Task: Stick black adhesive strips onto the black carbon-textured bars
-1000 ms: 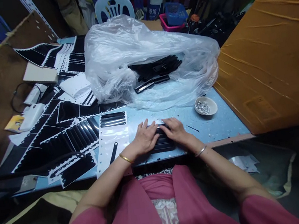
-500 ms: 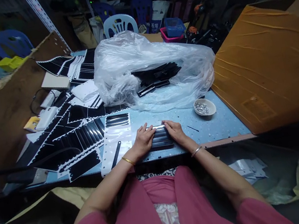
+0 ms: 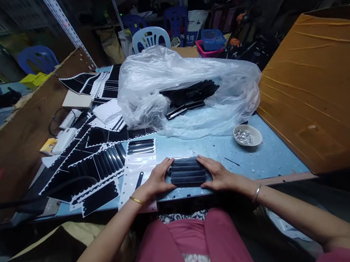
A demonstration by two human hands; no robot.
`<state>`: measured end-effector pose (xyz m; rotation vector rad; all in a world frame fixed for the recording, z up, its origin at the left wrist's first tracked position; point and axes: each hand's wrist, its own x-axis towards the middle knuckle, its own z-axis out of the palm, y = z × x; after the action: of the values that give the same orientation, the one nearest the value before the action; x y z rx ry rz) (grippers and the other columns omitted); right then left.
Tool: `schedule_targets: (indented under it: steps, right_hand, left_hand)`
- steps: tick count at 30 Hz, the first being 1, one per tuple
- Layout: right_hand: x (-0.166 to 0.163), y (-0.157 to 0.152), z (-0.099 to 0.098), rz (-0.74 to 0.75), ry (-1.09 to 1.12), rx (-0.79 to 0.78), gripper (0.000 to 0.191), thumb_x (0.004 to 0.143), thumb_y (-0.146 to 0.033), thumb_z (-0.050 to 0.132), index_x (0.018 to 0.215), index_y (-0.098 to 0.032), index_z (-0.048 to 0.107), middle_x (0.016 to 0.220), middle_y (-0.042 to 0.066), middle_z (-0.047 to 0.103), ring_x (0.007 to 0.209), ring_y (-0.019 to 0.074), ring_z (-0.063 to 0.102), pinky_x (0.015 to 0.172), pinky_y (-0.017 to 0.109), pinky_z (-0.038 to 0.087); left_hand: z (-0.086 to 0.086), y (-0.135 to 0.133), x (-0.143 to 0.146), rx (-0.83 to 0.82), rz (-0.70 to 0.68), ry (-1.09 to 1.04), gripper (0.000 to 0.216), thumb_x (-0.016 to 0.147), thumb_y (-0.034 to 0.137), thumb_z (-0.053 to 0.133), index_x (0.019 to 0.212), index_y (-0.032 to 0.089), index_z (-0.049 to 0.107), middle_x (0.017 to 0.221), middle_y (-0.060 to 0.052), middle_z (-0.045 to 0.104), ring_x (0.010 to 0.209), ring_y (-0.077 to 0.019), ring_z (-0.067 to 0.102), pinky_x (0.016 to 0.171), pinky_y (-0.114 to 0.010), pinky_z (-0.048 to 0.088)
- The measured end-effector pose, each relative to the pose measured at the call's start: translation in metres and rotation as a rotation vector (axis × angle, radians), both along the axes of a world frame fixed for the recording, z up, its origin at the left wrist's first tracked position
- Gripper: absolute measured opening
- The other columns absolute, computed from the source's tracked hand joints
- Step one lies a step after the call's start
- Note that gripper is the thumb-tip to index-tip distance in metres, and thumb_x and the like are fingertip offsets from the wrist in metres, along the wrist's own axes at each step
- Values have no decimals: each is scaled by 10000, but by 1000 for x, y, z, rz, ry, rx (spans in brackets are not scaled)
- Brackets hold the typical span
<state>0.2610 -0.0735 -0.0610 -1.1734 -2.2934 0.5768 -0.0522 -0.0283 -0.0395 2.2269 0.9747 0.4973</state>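
A row of several glossy black strips [image 3: 187,172], lying side by side, is at the table's front edge. My left hand [image 3: 158,180] grips its left end, thumb at the near corner and fingers at the far one. At the opposite end my right hand [image 3: 216,174] holds it the same way. Just left of my left hand lies a white backing sheet [image 3: 145,165] with a few black strips [image 3: 141,146] at its top and a single black strip [image 3: 139,180] lower down. Whether the held strips touch the tabletop, I cannot tell.
A clear plastic bag [image 3: 154,69] with black pieces [image 3: 192,93] inside covers the table's middle. To the right are a white bowl [image 3: 256,136] of small metal parts, a thin dark stick [image 3: 232,161] and a big brown box [image 3: 326,92]. Black strip sheets [image 3: 97,166] pile up left.
My hands have moved apart to the two ends of the black strips, uncovering more of them. The camera view has shifted slightly.
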Motion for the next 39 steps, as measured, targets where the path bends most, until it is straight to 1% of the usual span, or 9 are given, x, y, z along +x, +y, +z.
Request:
schedule_targets:
  steps: [6,11,14,17,24,28,32,35,39]
  right_hand:
    - [-2,9,16,-85,183,-177,924,569,-388,835,1386,-146,479,1349,207,562,1226,371,554,1035,531,450]
    - [5,29,46,-184,471,-910,653,568,-477,814,1100,-135,648,896,88,715,796,238,701,656,331,588]
    - [5,48,53,-208,600,-1264,495,634,-562,732,841,-122,636,658,52,671,604,216,695,435,247,522]
    - [1,70,51,-201,589,-1489,558,742,-687,574,785,-131,596,588,75,663,563,249,710,341,232,480]
    - [-7,99,43,-262,398,-1705,738,871,-780,171,675,-159,519,622,157,706,442,229,675,288,244,450]
    - [-3,97,40,-296,445,-1718,774,848,-812,168,716,-149,544,633,157,710,439,226,674,287,248,454]
    - [2,93,40,-276,566,-1692,663,812,-772,436,764,-128,583,662,141,719,510,239,702,315,250,487]
    - [3,85,44,-233,572,-1597,518,683,-600,736,763,-105,605,716,129,723,585,239,720,356,239,517]
    - [-3,67,44,-320,490,-1414,488,641,-504,793,890,-122,618,741,90,713,600,208,713,366,210,492]
  left_hand:
    - [22,0,5,-181,138,-80,998,489,267,875,1405,192,487,1434,-148,510,1310,-352,486,1119,-503,372]
    - [56,4,18,-809,385,-191,833,535,369,860,1266,88,575,971,-115,726,896,-258,702,725,-324,575]
    - [62,13,28,-1178,477,-169,639,599,537,801,1006,77,625,689,-79,690,626,-222,707,436,-216,452]
    - [55,28,34,-1267,541,-155,664,658,769,614,788,118,571,587,-103,665,532,-234,694,355,-204,371]
    - [47,60,37,-1123,419,160,824,792,851,190,538,144,527,500,-148,637,389,-182,588,398,-262,397]
    - [52,77,36,-678,261,450,771,912,707,194,491,161,540,473,-113,595,480,-205,617,518,-293,429]
    - [49,87,38,-183,147,622,652,971,580,284,696,139,677,725,-157,703,718,-276,675,639,-336,440]
    - [44,87,39,-44,191,669,579,964,582,339,898,120,682,785,-157,707,749,-287,672,647,-336,437]
    - [36,89,35,70,285,591,504,940,562,442,1009,105,642,869,-165,696,781,-271,656,670,-325,440]
